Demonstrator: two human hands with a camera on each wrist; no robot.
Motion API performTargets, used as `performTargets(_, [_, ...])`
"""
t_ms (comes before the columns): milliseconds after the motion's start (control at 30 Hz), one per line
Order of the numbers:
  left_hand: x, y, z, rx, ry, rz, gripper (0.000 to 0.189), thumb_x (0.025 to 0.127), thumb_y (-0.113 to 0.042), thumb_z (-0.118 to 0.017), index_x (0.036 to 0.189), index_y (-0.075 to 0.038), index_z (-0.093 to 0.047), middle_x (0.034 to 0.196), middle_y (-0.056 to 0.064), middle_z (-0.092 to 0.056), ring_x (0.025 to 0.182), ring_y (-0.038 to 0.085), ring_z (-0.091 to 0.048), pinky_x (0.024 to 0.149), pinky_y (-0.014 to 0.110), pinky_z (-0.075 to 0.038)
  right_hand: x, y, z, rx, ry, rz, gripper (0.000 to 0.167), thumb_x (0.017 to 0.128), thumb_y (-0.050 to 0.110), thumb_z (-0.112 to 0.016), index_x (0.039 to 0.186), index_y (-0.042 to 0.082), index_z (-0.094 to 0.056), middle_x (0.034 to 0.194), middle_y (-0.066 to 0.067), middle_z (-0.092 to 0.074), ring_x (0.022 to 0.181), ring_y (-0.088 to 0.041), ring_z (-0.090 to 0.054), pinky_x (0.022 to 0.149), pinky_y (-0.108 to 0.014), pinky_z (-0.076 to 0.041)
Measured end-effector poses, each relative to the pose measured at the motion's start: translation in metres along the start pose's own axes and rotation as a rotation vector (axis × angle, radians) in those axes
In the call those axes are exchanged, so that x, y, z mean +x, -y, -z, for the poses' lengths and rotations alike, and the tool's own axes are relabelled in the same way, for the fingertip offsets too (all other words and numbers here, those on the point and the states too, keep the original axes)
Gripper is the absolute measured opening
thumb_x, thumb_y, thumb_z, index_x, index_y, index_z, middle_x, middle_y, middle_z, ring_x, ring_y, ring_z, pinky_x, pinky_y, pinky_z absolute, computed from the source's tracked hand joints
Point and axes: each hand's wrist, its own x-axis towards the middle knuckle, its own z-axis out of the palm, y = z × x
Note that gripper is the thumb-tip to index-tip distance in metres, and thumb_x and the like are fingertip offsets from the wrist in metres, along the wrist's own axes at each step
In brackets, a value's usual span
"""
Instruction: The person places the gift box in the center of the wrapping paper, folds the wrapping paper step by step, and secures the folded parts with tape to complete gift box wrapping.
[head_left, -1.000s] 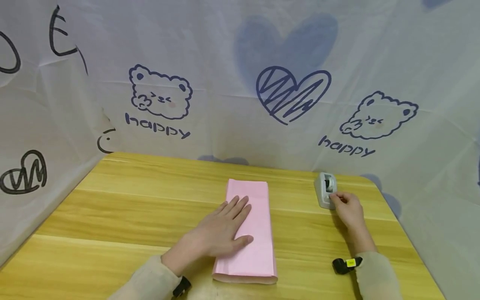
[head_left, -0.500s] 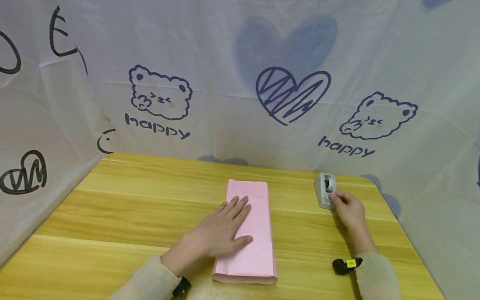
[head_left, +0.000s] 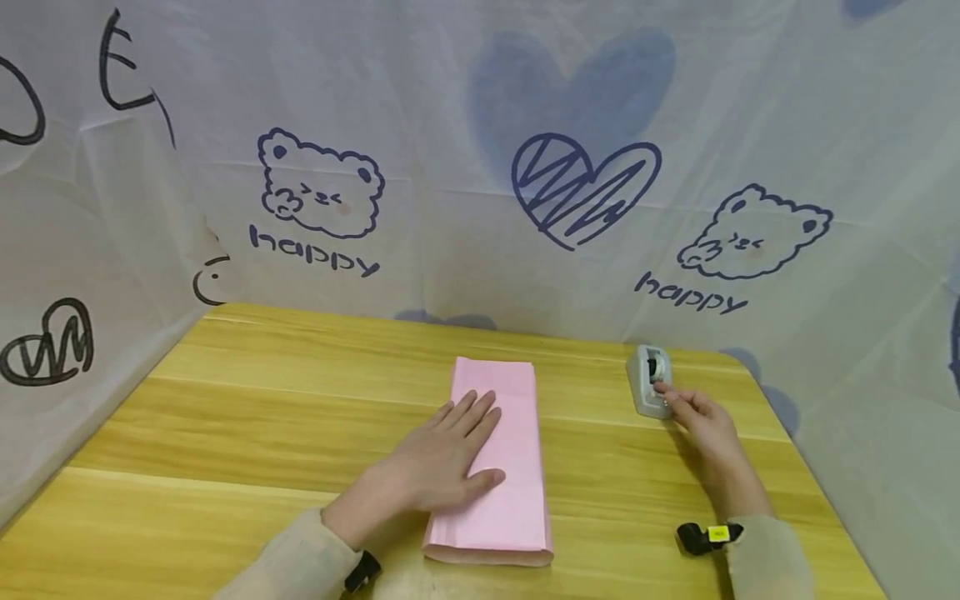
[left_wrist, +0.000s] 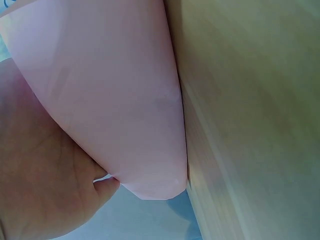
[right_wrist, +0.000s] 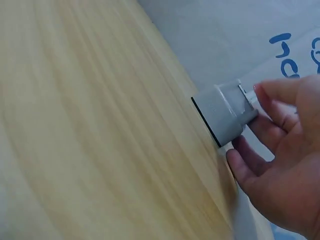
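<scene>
A folded length of pink paper (head_left: pixel 517 467) lies on the table, its near end bulging open like a flat tube. My left hand (head_left: pixel 435 467) rests flat on its left side with the fingers straight. In the left wrist view the palm (left_wrist: pixel 45 165) lies over the paper's rounded edge. Farther right stands a small grey tape dispenser (head_left: pixel 642 393) with a tape roll (head_left: pixel 660 367) in it. At its cutter end, my right hand (head_left: pixel 708 429) pinches the clear tape between thumb and forefinger. The right wrist view has those fingertips close against the dispenser (right_wrist: pixel 222 112).
The wood-grain table (head_left: pixel 262 433) reaches back to a white cloth (head_left: pixel 450 250) with bear and heart drawings. The dispenser stands near the table's back right corner. Both sleeves carry black wrist cameras.
My right hand has shifted slightly right and toward me, its fingers now lower by the dispenser's near end. My left hand and the pink paper have stayed put.
</scene>
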Motion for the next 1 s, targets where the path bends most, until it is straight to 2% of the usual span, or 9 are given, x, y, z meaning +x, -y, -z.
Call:
performTargets(133, [0.000, 0.001, 0.000, 0.004, 0.007, 0.004, 0.082, 0.106, -0.060, -0.039, 0.166, -0.008, -0.019, 0.174, 0.010, -0.004, 0.160, 0.031, -0.004, 0.129, 0.047, -0.010, 0.000, -0.003, 0.002, -0.017, 0.026, 0.031, 0.027, 0.106, 0.029, -0.063, 0.098, 0.004, -0.065, 0.137, 0.022, -0.062, 0.150, -0.019, -0.037, 0.106, -0.012, -0.040])
performTargets(267, [0.001, 0.002, -0.001, 0.007, 0.010, 0.010, 0.082, 0.106, -0.060, -0.039, 0.167, -0.009, -0.018, 0.174, 0.010, -0.003, 0.160, 0.030, -0.003, 0.129, 0.047, -0.009, 0.000, -0.005, 0.003, -0.035, 0.031, 0.018, 0.027, 0.106, 0.030, -0.063, 0.098, 0.005, -0.069, 0.147, 0.018, -0.057, 0.156, -0.026, -0.025, 0.109, -0.012, -0.034])
performTargets(367, [0.000, 0.002, -0.001, 0.011, 0.009, 0.007, 0.082, 0.106, -0.060, -0.039, 0.167, -0.009, -0.019, 0.174, 0.010, -0.003, 0.160, 0.030, -0.003, 0.129, 0.047, -0.009, 0.000, -0.005, 0.002, -0.102, 0.008, 0.021, 0.033, 0.105, 0.034, -0.063, 0.106, 0.001, -0.069, 0.157, 0.005, -0.050, 0.155, -0.026, -0.026, 0.117, -0.022, -0.030])
performTargets(433, [0.000, 0.002, -0.001, 0.013, 0.010, 0.006, 0.082, 0.106, -0.060, -0.039, 0.167, -0.009, -0.019, 0.174, 0.009, -0.003, 0.160, 0.030, -0.003, 0.129, 0.047, -0.009, -0.001, -0.003, 0.000, -0.171, -0.024, 0.044, 0.039, 0.105, 0.034, -0.063, 0.111, -0.004, -0.066, 0.162, -0.007, -0.046, 0.153, -0.029, -0.029, 0.120, -0.035, -0.028])
performTargets(533, [0.001, 0.002, -0.001, 0.014, 0.011, 0.007, 0.082, 0.106, -0.061, -0.039, 0.167, -0.009, -0.018, 0.174, 0.009, -0.002, 0.160, 0.030, -0.003, 0.130, 0.047, -0.009, -0.002, 0.000, -0.005, -0.297, -0.096, 0.098, 0.041, 0.105, 0.030, -0.062, 0.116, -0.009, -0.064, 0.148, -0.022, -0.048, 0.137, -0.035, -0.040, 0.110, -0.044, -0.035])
performTargets(667, [0.001, 0.002, -0.002, 0.014, 0.013, 0.010, 0.082, 0.106, -0.061, -0.039, 0.167, -0.009, -0.018, 0.174, 0.009, -0.002, 0.160, 0.029, -0.003, 0.130, 0.047, -0.009, -0.005, 0.003, -0.008, -0.411, -0.152, 0.077, 0.042, 0.105, 0.033, -0.059, 0.115, -0.007, -0.064, 0.115, -0.014, -0.055, 0.104, -0.025, -0.048, 0.085, -0.033, -0.043])
performTargets(800, [0.001, 0.002, -0.002, 0.015, 0.013, 0.010, 0.082, 0.106, -0.060, -0.039, 0.167, -0.009, -0.018, 0.174, 0.009, -0.003, 0.160, 0.029, -0.003, 0.130, 0.047, -0.009, -0.006, 0.002, -0.008, -0.393, -0.149, -0.038, 0.043, 0.104, 0.042, -0.058, 0.105, 0.000, -0.063, 0.096, -0.005, -0.059, 0.087, -0.019, -0.053, 0.068, -0.027, -0.045])
performTargets(900, [0.001, 0.002, -0.002, 0.015, 0.013, 0.010, 0.082, 0.106, -0.061, -0.039, 0.167, -0.009, -0.018, 0.174, 0.009, -0.002, 0.160, 0.029, -0.003, 0.130, 0.047, -0.008, -0.007, 0.001, -0.007, -0.360, -0.150, -0.071, 0.043, 0.105, 0.044, -0.058, 0.102, 0.001, -0.066, 0.096, -0.002, -0.063, 0.085, -0.016, -0.056, 0.067, -0.026, -0.048])
performTargets(1000, [0.001, 0.002, -0.002, 0.012, 0.013, 0.010, 0.082, 0.106, -0.060, -0.039, 0.167, -0.009, -0.018, 0.174, 0.009, -0.002, 0.160, 0.029, -0.002, 0.129, 0.047, -0.008, -0.006, 0.000, -0.007, -0.311, -0.154, -0.070, 0.040, 0.105, 0.041, -0.059, 0.103, 0.002, -0.068, 0.097, 0.005, -0.068, 0.086, -0.012, -0.058, 0.071, -0.023, -0.051])
